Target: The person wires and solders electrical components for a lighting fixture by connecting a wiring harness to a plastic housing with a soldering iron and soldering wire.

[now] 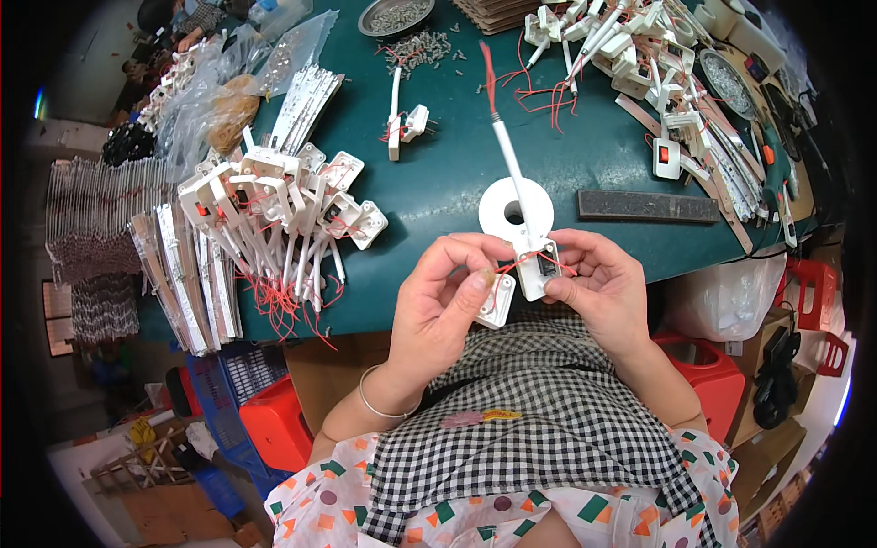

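Just above my lap, my right hand (598,288) grips an open white plastic switch housing (529,285) between thumb and fingers. A black rocker switch (547,265) sits in it. My left hand (443,297) is closed at the red wires (505,267) that run from the housing, thumb and fingertips pinched together. A smaller white plastic cover (496,309) hangs beneath the left fingers, partly hidden by them. From the housing a white tube (508,155) points away, with loose red wires (490,78) out of its far end. It passes over a white ring-shaped roll (493,212).
At left lies a heap of wired white housings (283,201) beside metal strips (183,274). A similar heap (653,64) fills the far right. A dark bar (647,206) lies right of the roll. Screws (422,50) lie near a metal dish (395,16). A red stool (279,425) stands below.
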The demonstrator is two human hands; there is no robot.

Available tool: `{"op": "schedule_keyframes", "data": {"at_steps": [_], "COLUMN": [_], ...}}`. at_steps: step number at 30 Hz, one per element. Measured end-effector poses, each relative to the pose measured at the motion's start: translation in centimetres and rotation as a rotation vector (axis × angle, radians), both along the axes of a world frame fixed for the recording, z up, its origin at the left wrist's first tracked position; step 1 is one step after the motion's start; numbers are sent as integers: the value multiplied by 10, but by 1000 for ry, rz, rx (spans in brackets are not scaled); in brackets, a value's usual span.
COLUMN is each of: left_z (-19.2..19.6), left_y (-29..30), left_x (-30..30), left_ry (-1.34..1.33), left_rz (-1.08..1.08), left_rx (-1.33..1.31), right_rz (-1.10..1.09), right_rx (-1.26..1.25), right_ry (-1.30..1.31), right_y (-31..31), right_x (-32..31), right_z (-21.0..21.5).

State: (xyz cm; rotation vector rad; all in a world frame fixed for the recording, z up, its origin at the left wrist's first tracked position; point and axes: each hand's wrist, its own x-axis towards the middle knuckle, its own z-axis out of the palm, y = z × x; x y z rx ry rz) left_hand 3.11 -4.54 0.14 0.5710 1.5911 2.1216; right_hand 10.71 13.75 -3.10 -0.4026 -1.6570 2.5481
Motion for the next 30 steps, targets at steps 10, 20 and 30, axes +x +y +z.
{"op": "schedule_keyframes", "data": {"at_steps": [10, 20, 30], "left_z": [6, -6, -1], "left_y": [10, 19, 22], "left_x": [-2, 2, -3], "left_ry": [608, 888, 878], "left_rz": [45, 162, 108], "left_rx": [-471, -578, -486], "right_rz": [-15, -39, -98], "right_rx": [17, 63, 252], "right_ry": [-15, 6, 168], "right_y": [-1, -2, -1], "right_x": [-4, -4, -2], "right_z": [-2, -10, 0]}}
